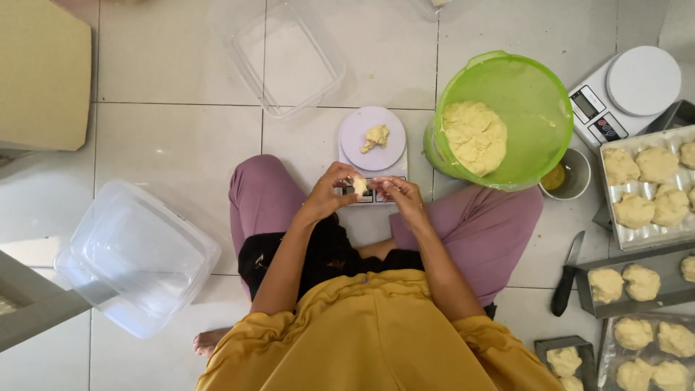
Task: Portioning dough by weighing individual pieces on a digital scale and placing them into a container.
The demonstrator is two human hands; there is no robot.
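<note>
Floor [181, 137]: glossy pale tile. Bowl [532, 80]: translucent green plastic. Dough [474, 136]: matt, rough. Storage boxes [137, 257]: clear smooth plastic. Trays [651, 235]: dull metal.

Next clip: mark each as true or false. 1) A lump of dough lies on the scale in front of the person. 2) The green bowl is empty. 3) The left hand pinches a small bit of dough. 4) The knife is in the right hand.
1) True: a small dough lump lies on the round plate of the kitchen scale.
2) False: the green bowl holds a large mass of dough.
3) True: the left hand pinches a small dough piece, with the right hand beside it.
4) False: the black-handled knife lies on the tiled floor, beside the trays of dough portions.
</note>
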